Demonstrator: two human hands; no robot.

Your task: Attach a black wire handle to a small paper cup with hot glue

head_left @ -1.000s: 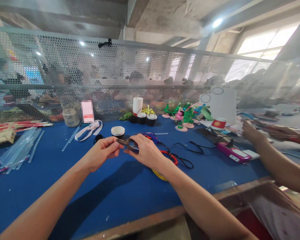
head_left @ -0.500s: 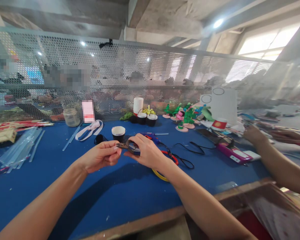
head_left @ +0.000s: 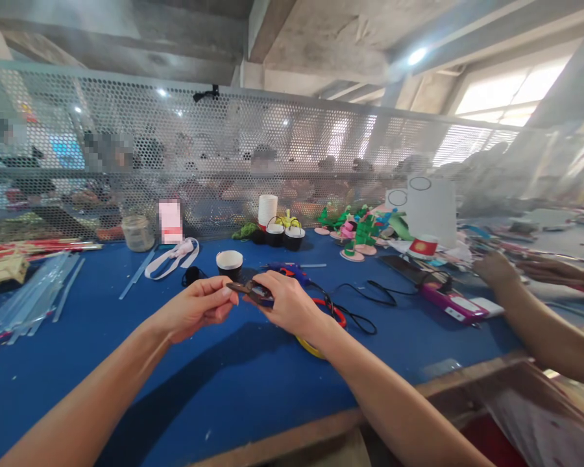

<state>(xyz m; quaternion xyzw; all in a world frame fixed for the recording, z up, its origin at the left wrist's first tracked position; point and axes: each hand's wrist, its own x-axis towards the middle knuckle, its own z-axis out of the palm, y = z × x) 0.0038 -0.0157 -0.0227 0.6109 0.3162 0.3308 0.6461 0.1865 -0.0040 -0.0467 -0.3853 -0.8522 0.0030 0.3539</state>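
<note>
My left hand (head_left: 194,306) and my right hand (head_left: 286,303) meet above the blue table (head_left: 126,363). Small dark scissors (head_left: 246,288) sit in my right hand, their tip reaching my left fingertips. My left fingers pinch something small at that tip; it is too small to make out. Just behind my hands stands a black paper cup (head_left: 229,264) with a white inside. A blue glue gun (head_left: 292,271) lies behind my right hand. Red and yellow rings (head_left: 338,315) lie under my right wrist.
Clear glue sticks (head_left: 29,298) lie at the left, a glass jar (head_left: 137,232) and white ribbon (head_left: 172,254) behind. Small black baskets (head_left: 285,235), green paper figures (head_left: 363,233) and a black cord (head_left: 370,298) are to the right. Another person's hands (head_left: 506,269) work at the far right. A perforated screen (head_left: 272,155) bounds the back.
The scissors have closed and dropped slightly in my right hand. My view has tilted a little, and the other person's hands have shifted at the right.
</note>
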